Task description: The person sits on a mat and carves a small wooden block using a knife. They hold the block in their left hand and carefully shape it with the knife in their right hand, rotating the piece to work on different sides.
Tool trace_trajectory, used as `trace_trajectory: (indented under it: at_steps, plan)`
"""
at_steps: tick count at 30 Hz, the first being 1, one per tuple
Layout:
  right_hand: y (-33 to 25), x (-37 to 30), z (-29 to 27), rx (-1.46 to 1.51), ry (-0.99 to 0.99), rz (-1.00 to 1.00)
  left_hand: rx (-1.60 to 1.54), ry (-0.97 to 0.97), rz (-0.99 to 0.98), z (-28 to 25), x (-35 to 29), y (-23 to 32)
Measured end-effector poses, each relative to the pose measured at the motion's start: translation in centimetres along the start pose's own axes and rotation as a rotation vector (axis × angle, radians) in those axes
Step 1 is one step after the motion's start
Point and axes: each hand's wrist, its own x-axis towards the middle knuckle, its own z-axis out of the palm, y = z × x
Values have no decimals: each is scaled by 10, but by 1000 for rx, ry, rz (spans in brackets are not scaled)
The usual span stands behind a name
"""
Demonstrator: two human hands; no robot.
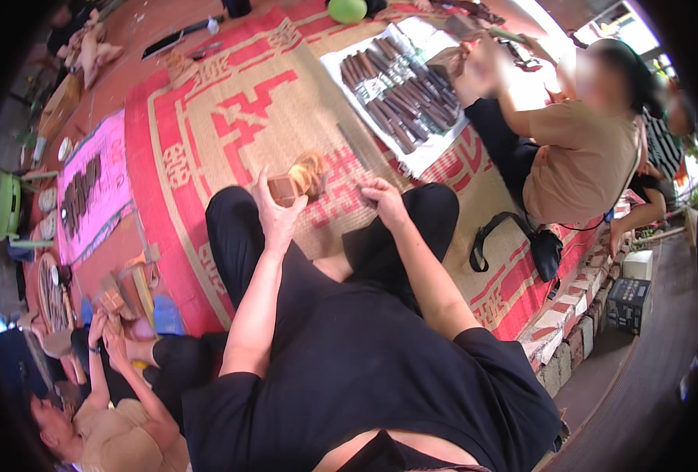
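My left hand (pixel 276 214) grips a block of wood (pixel 284 189) by its smooth brown side, above the mat between my knees. The block's far end is paler, yellowish and looks carved into a rounded shape, though blur hides the details. To its right, my right hand (pixel 388 201) is closed, thumb and fingers pinched together near my right knee. Something small and dark seems to show at those fingertips, too blurred to name. A gap separates the two hands.
I sit cross-legged on a red and tan woven mat (pixel 199 141). Many dark-handled tools (pixel 402 86) lie on a white cloth ahead right. A pink cloth (pixel 113 169) with more tools lies left. A black bag (pixel 546 253) rests right. People sit on both sides.
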Motion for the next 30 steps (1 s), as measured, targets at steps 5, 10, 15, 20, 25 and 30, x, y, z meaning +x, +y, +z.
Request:
trace_trajectory:
  at_steps: [5, 10, 15, 20, 25, 30]
  plan:
    - [-10, -2, 9, 1, 7, 11, -66, -80, -57, -15, -16, 5]
    - [-11, -2, 4, 7, 34, 26, 87, -148, -6, -15, -30, 15]
    - [-8, -2, 7, 7, 49, -11, 112, -179, -10, -12, -36, 16]
    - [-10, -2, 19, -27, 165, 54, 147, -244, 71, -7, -38, 12]
    - [-15, -6, 37, 13, 128, 100, 143, -241, 102, -7, -38, 13]
    - [-27, -8, 50, -47, 81, 93, 77, -219, 52, -5, -36, 15]
